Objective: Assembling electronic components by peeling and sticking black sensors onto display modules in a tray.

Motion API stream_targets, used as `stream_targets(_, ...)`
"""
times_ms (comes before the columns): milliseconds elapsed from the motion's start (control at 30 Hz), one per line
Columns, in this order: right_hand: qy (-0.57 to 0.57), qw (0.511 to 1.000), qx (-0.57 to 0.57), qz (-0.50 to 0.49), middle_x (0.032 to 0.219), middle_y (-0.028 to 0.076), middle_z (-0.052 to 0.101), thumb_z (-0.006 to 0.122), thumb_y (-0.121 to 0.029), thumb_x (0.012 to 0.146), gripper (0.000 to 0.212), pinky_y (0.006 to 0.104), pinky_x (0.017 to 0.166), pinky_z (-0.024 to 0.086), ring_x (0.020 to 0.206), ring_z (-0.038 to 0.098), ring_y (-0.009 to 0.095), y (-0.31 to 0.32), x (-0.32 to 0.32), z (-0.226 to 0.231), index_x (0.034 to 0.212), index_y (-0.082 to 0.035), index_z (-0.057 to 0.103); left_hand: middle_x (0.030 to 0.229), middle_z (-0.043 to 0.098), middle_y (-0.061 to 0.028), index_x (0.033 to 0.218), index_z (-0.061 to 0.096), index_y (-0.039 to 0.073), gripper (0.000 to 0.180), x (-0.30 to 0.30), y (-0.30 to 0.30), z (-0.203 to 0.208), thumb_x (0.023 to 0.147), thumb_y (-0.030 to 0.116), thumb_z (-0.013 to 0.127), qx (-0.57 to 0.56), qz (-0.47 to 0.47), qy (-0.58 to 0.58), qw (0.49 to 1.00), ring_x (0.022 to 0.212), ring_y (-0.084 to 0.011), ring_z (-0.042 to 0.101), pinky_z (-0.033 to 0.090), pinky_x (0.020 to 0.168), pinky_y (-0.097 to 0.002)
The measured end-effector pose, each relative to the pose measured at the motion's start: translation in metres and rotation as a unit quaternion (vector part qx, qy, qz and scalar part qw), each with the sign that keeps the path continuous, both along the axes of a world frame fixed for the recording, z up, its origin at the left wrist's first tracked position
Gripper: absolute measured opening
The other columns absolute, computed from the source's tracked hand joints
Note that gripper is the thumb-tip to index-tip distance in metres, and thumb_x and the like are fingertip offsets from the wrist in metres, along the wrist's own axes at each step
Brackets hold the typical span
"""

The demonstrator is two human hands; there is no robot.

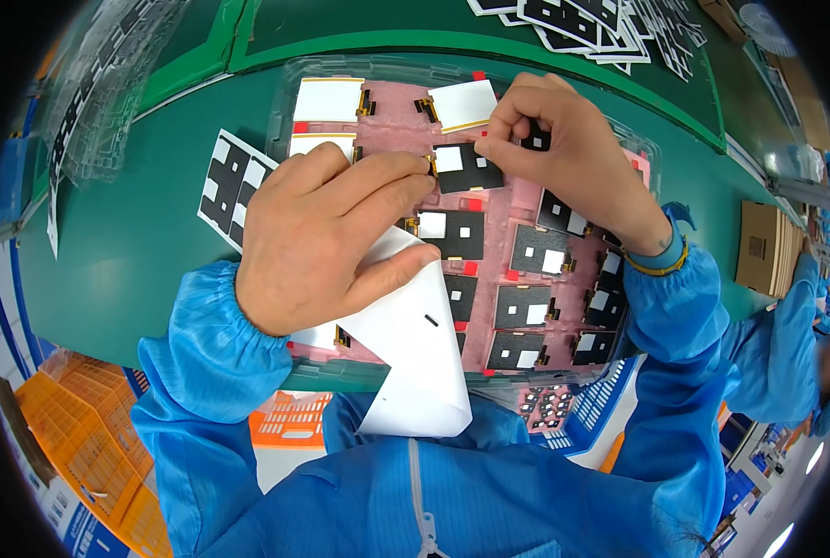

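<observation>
My left hand [327, 237] is palm down over the tray's left half. A curled white sheet [424, 344] is caught under its thumb and hangs toward me. Its fingertips touch the left end of a flat black panel [482, 177] with white patches and a small ribbon connector. My right hand [568, 139] pinches thumb and forefinger at that panel's upper right corner; anything between them is too small to make out. Both hands work above a clear plastic tray [434, 70] with a pink liner [396, 102], holding several similar panels, some white-faced. Part of the tray is hidden by my hands.
A black-and-white sticker sheet [224, 181] lies left of the tray on the green table [108, 288]. More sheets [573, 28] are piled at the back right. Clear trays [127, 93] stand back left. Orange crates [85, 418] are below left; another person's blue sleeve [769, 363] is at right.
</observation>
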State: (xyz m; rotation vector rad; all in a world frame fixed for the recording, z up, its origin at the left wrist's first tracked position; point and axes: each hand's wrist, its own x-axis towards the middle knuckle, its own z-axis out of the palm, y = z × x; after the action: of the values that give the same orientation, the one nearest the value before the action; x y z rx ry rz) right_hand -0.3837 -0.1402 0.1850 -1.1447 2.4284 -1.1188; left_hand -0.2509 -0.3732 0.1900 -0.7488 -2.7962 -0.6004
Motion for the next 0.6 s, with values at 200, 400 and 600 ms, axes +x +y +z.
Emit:
stream_targets(200,0.28,0.959,0.048,-0.011,0.082,0.004,0.051,0.083,-0.016,0.071,0.023,0.0387,0.071,0.04,0.081,0.051,0.025,-0.002,0.015,0.008,0.078,-0.01,0.062,0.126,0.067,-0.0037,0.118,0.069,0.008,0.047,-0.001,-0.001,-0.001,0.078,0.031,0.077,0.007,-0.005,0.011,1.0,0.081,-0.0231,0.054,0.049,0.075,-0.0341)
stream_targets(400,0.331,0.94,0.078,-0.021,0.083,0.005,0.051,0.084,-0.02,0.069,0.025,0.0403,0.07,0.037,0.082,0.05,0.026,0.0,0.026,0.008,0.074,-0.011,0.061,0.109,0.067,-0.0007,0.102,0.071,0.01,0.031,0.0,0.002,-0.004,0.082,0.033,0.077,0.048,-0.001,0.068,0.997,0.083,-0.0218,0.056,0.051,0.073,-0.034)
stream_targets(600,0.294,0.953,0.063,-0.037,0.08,0.005,0.053,0.081,-0.018,0.072,0.024,0.0411,0.071,0.037,0.083,0.05,0.027,-0.006,0.047,0.009,0.067,-0.009,0.059,0.1,0.066,-0.001,0.095,0.071,0.01,0.026,0.002,-0.004,0.006,0.083,0.032,0.076,0.055,0.007,0.104,0.993,0.086,-0.0226,0.058,0.052,0.073,-0.0348)
